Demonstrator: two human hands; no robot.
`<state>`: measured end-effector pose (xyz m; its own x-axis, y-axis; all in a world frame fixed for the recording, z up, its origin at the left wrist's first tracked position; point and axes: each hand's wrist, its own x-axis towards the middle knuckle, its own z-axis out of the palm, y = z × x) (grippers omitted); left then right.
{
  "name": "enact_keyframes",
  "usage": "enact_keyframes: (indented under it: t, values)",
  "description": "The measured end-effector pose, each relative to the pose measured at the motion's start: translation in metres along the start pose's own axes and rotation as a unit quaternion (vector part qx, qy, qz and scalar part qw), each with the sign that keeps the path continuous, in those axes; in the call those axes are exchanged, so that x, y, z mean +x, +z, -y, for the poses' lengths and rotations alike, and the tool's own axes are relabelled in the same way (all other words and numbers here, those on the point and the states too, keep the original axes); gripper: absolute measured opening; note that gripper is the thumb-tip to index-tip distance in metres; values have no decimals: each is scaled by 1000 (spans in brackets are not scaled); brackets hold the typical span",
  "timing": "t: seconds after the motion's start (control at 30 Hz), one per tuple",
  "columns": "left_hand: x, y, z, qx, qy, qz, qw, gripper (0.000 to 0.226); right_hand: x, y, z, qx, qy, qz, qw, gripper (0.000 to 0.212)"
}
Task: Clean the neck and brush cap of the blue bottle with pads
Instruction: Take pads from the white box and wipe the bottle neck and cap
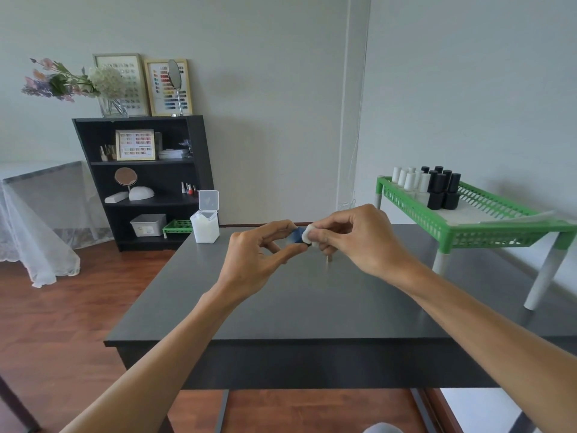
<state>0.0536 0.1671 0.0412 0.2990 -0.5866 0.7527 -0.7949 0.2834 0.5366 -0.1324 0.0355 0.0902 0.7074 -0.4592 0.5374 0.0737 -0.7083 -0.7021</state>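
My left hand (pixel 260 260) holds the small blue bottle (pixel 296 236) on its side above the dark table (pixel 281 307), pinched between thumb and fingers. My right hand (pixel 359 239) presses a white pad (pixel 309 234) against the bottle's right end, where the neck is hidden by the pad and fingers. A thin stem, probably the brush cap (pixel 328 260), sticks down from under my right hand; its upper part is hidden.
A white pad box (pixel 205 225) with its lid up stands at the table's far left. A green rack (pixel 468 226) with several white and black bottles stands on the right. A black shelf unit (pixel 146 182) stands against the wall.
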Motion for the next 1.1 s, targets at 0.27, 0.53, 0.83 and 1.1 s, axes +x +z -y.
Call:
enact_keyframes:
  t: [0.27, 0.53, 0.83, 1.1]
  values:
    - [1, -6, -1, -10, 3, 74, 997, 33, -5, 0, 10, -207, -119, 55, 970, 25]
    - [-6, 2, 2, 68, 15, 23, 997, 39, -2, 7, 9, -110, -41, 1, 993, 13]
    - [2, -15, 4, -20, -62, 141, 988, 25, -3, -1, 14, -213, -193, 130, 949, 19]
    - [-9, 2, 2, 59, -22, 0, 998, 26, 2, 9, -7, -76, -41, -5, 996, 11]
